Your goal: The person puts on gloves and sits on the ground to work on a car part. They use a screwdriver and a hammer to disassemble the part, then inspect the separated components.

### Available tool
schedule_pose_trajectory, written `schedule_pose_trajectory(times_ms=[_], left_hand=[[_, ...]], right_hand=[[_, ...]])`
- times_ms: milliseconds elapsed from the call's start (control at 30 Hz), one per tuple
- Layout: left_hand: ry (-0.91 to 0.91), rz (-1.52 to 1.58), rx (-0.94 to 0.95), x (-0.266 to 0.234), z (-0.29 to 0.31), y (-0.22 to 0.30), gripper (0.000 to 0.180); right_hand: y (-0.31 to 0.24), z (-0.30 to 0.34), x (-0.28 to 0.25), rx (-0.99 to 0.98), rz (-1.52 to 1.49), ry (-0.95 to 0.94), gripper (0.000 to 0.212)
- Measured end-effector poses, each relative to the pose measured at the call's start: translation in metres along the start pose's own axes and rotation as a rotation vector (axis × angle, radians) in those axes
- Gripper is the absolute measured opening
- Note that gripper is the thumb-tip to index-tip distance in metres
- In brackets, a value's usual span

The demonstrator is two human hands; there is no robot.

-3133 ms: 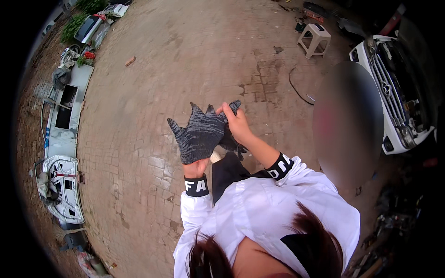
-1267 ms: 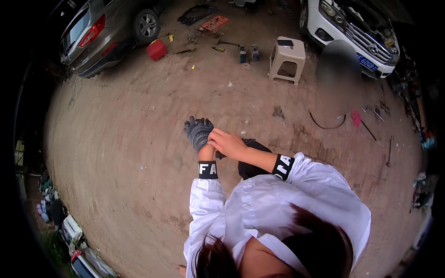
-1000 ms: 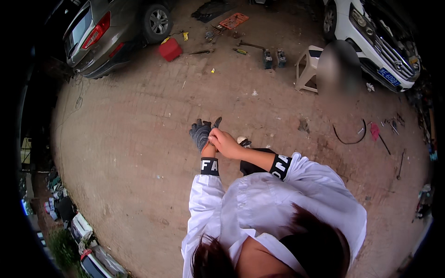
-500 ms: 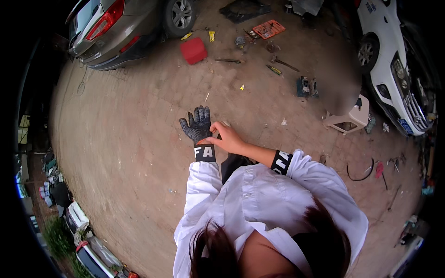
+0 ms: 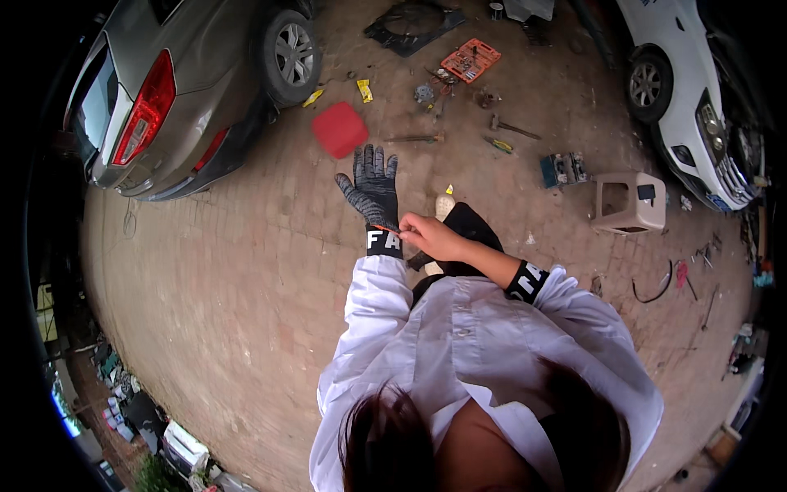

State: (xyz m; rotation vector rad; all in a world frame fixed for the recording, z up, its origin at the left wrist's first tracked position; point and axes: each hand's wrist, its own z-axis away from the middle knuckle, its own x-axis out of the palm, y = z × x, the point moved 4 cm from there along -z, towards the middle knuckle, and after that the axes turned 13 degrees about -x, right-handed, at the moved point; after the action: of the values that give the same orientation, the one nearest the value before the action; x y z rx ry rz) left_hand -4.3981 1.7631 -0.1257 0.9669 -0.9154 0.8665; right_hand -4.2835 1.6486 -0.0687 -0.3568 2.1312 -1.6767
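Note:
My left hand (image 5: 374, 185) wears a dark grey knitted work glove (image 5: 379, 200) with an orange edge at the wrist. Its fingers are stretched out and spread, holding nothing. Bare, my right hand (image 5: 434, 239) has thumb and fingers pinched at the glove's cuff (image 5: 388, 229), on the inner side of the left wrist. Just below the cuff, a black band with white lettering (image 5: 384, 242) circles the left sleeve. A similar band (image 5: 527, 281) sits on the right sleeve.
A red square stool (image 5: 340, 129) stands ahead, right of a grey-brown car (image 5: 184, 107). Pliers (image 5: 498, 145), a hammer (image 5: 516, 127), an orange tool case (image 5: 470, 61) and a blue toolbox (image 5: 563, 170) lie on the brick floor. Rightward are a beige stool (image 5: 630, 202) and white car (image 5: 697, 107).
Both hands have moved slightly right and forward, the right still pinching the glove's cuff. The view has shifted toward the grey-brown car, and my light-coloured shoe and dark trouser leg now show.

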Motion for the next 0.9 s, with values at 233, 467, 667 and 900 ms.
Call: schedule_pose_trajectory(times_ms=[233,467,667,900], left_hand=[[-0.083,-0.444,-0.299,0.045,-0.108,0.05,0.064],[-0.135,-0.549,-0.519,0.085,-0.198,0.04,0.051],[-0.194,-0.767,-0.501,0.111,-0.289,0.052,0.041],[0.02,-0.314,-0.694,0.127,-0.416,0.049,0.021]], right_hand=[[0.091,-0.151,-0.132,0.184,-1.26,0.744,0.024],[0.136,-0.272,-0.202,0.495,-1.187,1.113,0.031],[0.151,-0.327,-0.248,0.373,-1.337,1.05,0.033],[0.131,-0.345,-0.327,0.147,-0.622,1.34,0.02]])
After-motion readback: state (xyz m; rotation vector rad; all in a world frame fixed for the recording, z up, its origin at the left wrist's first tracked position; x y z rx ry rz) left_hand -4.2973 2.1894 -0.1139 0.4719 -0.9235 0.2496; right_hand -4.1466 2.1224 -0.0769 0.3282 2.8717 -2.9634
